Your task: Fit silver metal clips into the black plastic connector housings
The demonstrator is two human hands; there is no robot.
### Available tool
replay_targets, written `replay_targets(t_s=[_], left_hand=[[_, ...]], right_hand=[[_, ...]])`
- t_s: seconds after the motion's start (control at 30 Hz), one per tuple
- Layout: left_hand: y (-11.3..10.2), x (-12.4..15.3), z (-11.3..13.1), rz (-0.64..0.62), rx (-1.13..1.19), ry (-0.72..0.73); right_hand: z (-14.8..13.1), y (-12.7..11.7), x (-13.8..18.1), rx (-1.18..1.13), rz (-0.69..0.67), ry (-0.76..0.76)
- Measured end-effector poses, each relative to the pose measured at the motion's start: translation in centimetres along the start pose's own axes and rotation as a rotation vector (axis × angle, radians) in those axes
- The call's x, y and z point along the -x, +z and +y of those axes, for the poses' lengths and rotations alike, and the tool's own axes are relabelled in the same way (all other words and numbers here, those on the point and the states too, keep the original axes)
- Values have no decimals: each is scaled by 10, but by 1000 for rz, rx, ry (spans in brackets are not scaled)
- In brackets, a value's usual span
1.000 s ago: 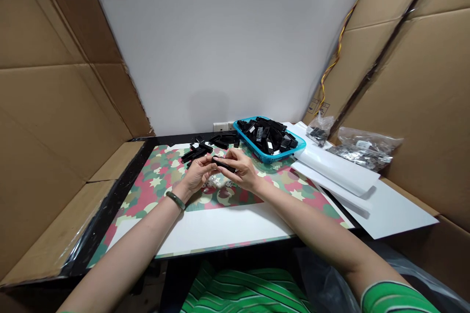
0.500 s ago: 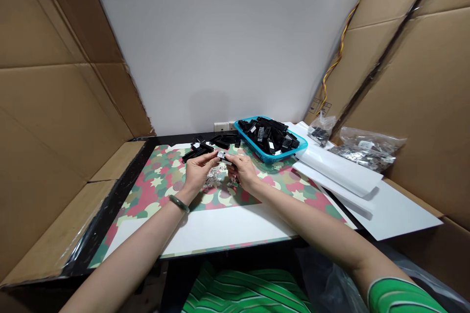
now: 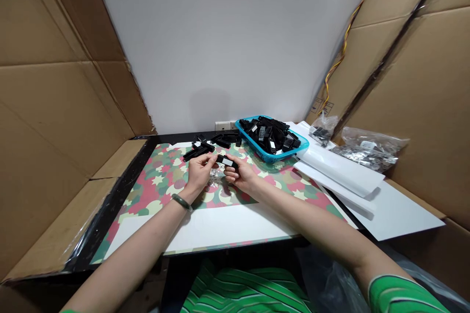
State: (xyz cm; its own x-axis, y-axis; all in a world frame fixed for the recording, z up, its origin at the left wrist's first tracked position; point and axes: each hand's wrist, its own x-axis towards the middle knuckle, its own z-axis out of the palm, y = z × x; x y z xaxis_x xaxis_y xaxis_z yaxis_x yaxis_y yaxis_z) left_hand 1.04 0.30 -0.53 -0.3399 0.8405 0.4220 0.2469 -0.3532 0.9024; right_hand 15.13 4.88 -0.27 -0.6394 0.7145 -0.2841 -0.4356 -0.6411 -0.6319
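Observation:
Both my hands meet over the camouflage-patterned mat (image 3: 157, 181). A small black plastic part (image 3: 226, 160) with a white strip on it is gripped by my right hand (image 3: 240, 175). My left hand (image 3: 200, 172), with a green bangle on its wrist, pinches at the left end of the same part. Under my hands lies a little heap of small shiny metal pieces (image 3: 215, 179). Several more black parts (image 3: 200, 150) lie loose on the mat just beyond my hands.
A blue basket (image 3: 273, 156) full of black parts stands at the back right. White sheets (image 3: 341, 171) and two clear bags of small parts (image 3: 369, 149) lie to the right. Cardboard walls (image 3: 55, 107) close in both sides. A white board (image 3: 227, 227) covers the mat's near part.
The black part has been turned between my fingers so its white strip faces up. My hands have shifted slightly away from me.

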Motion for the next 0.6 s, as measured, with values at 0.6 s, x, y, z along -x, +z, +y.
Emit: replay_targets(t_s=[0.6], left_hand=[[6,-1,3,74,266,-263]], right_hand=[[-10,10,4,-35,25,96]])
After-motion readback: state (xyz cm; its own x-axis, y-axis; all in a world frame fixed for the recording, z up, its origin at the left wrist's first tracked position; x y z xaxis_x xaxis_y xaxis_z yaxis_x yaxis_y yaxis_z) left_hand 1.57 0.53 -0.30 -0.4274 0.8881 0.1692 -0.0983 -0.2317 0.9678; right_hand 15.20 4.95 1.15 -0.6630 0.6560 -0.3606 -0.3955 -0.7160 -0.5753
